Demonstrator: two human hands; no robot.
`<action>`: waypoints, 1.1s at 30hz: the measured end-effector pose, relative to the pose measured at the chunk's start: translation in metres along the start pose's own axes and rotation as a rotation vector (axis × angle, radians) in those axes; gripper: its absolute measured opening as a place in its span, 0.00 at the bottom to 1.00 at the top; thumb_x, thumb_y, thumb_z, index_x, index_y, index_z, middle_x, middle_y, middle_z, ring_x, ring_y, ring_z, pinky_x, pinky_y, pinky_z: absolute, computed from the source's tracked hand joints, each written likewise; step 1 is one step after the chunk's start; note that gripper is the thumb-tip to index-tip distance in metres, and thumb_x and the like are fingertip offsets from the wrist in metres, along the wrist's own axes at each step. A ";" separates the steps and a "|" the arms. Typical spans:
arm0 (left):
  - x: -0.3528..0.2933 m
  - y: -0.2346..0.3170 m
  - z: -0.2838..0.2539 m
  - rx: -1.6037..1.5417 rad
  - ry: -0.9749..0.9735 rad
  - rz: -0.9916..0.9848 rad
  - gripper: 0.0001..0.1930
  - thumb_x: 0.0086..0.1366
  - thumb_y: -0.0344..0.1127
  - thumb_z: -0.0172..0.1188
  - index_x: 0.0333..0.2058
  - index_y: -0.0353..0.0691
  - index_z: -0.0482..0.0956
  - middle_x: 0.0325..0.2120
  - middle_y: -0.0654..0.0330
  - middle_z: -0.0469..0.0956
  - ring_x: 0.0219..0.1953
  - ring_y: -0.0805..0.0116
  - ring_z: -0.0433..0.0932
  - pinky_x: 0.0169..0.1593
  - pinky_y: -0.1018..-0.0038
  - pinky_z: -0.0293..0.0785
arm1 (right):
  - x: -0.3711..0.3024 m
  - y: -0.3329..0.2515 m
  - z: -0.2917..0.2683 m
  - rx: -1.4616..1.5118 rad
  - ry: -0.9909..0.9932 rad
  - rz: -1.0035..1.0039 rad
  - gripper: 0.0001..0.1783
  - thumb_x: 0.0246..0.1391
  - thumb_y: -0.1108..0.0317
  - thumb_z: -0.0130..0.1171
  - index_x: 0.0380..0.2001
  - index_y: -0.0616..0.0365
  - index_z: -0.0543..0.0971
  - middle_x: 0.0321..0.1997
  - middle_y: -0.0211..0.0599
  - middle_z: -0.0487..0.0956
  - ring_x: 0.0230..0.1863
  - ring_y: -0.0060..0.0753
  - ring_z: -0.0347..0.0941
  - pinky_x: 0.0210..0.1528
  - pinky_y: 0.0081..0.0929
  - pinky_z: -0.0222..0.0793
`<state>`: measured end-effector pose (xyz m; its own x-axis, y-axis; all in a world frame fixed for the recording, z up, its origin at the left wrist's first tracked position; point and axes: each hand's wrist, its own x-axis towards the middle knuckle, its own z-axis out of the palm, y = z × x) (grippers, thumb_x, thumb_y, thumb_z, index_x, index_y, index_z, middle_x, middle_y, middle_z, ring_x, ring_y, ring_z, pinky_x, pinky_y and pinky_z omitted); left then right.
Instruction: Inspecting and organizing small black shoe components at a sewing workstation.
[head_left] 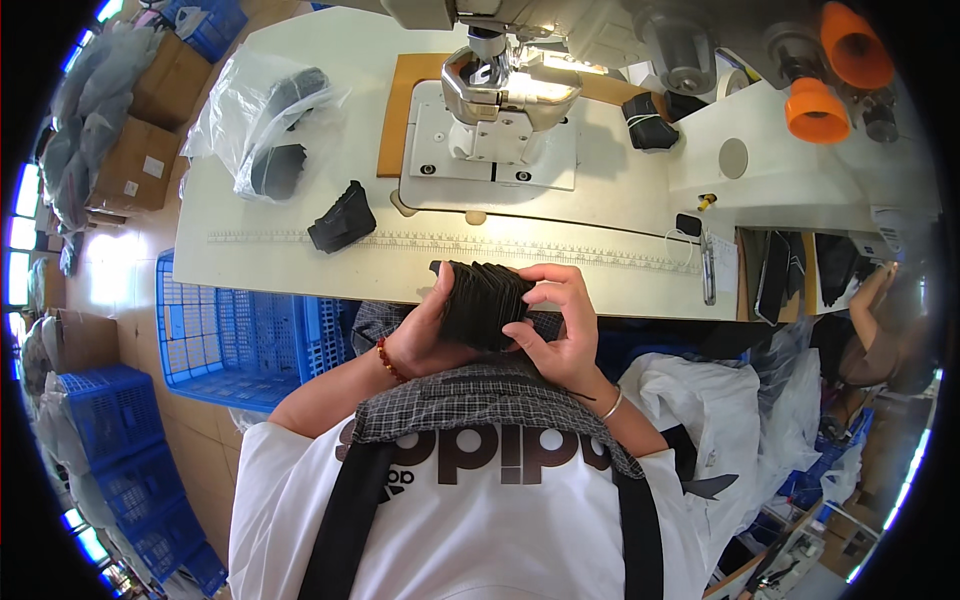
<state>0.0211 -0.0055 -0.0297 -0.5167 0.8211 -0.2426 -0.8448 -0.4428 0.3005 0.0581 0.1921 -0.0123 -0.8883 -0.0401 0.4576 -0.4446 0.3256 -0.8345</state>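
Observation:
A thick stack of black fabric pieces (487, 308) is held up in front of my body, just off the near edge of the sewing table. Its many thin layers show along the top. My left hand (425, 335) is wrapped round its left side and underneath, thumb up at the left edge. At the right side, my right hand (562, 325) has its thumb and fingertips against the layers. On the table beyond lies a smaller black bundle (343, 217). A sewing machine head (495, 95) stands over its metal plate, past the stack.
A clear plastic bag (240, 115) with black pieces lies at the table's far left. Another tied black bundle (650, 122) sits right of the machine. Thread snips (709, 270) rest near the right front edge. A blue crate (230, 335) stands below left; white plastic sheeting (690, 420) hangs at right.

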 end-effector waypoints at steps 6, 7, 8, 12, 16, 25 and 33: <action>0.002 -0.002 0.000 0.111 -0.092 0.139 0.43 0.67 0.74 0.36 0.68 0.46 0.57 0.61 0.58 0.68 0.63 0.63 0.69 0.65 0.58 0.64 | 0.004 -0.009 0.001 -0.292 0.029 -0.154 0.17 0.42 0.63 0.74 0.34 0.51 0.77 0.51 0.39 0.75 0.49 0.44 0.71 0.53 0.43 0.60; 0.002 -0.003 0.004 0.161 -0.023 0.161 0.45 0.66 0.75 0.38 0.69 0.46 0.56 0.61 0.58 0.69 0.63 0.63 0.69 0.65 0.60 0.65 | 0.005 -0.010 0.001 -0.293 0.033 -0.154 0.17 0.42 0.63 0.74 0.34 0.51 0.77 0.51 0.39 0.75 0.49 0.44 0.71 0.53 0.43 0.60; 0.002 -0.003 0.005 0.211 0.047 0.184 0.47 0.64 0.77 0.40 0.69 0.45 0.55 0.61 0.57 0.69 0.63 0.62 0.69 0.65 0.61 0.65 | 0.006 -0.011 0.001 -0.338 0.050 -0.177 0.16 0.41 0.64 0.74 0.33 0.51 0.78 0.51 0.39 0.75 0.49 0.44 0.71 0.53 0.43 0.60; 0.001 -0.003 0.006 0.234 0.025 0.205 0.47 0.65 0.75 0.42 0.70 0.46 0.52 0.62 0.57 0.68 0.63 0.63 0.68 0.66 0.61 0.64 | 0.008 -0.015 0.000 -0.420 0.055 -0.202 0.13 0.43 0.69 0.72 0.32 0.54 0.78 0.52 0.44 0.74 0.52 0.51 0.69 0.56 0.44 0.61; 0.003 -0.001 0.011 0.230 -0.030 0.246 0.48 0.65 0.74 0.44 0.72 0.47 0.48 0.63 0.55 0.67 0.64 0.62 0.68 0.67 0.60 0.63 | 0.008 -0.015 0.000 -0.432 0.064 -0.223 0.11 0.43 0.70 0.71 0.30 0.54 0.78 0.52 0.45 0.73 0.52 0.53 0.68 0.57 0.45 0.61; 0.004 0.000 0.009 0.136 -0.108 0.201 0.44 0.69 0.70 0.42 0.72 0.46 0.49 0.64 0.54 0.66 0.64 0.59 0.68 0.65 0.58 0.65 | 0.003 -0.013 0.006 -0.202 0.096 -0.027 0.10 0.43 0.71 0.70 0.29 0.53 0.78 0.53 0.44 0.73 0.51 0.48 0.69 0.53 0.44 0.62; 0.005 -0.004 0.012 0.174 -0.036 0.349 0.41 0.70 0.67 0.43 0.70 0.45 0.51 0.63 0.53 0.67 0.63 0.58 0.69 0.65 0.57 0.67 | 0.009 -0.019 -0.003 -0.514 0.022 -0.079 0.07 0.46 0.73 0.66 0.27 0.56 0.76 0.52 0.45 0.73 0.50 0.46 0.70 0.54 0.40 0.62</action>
<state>0.0235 0.0043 -0.0208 -0.7608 0.6455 -0.0667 -0.5816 -0.6326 0.5115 0.0590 0.1885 0.0088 -0.8491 -0.0651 0.5241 -0.3911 0.7444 -0.5412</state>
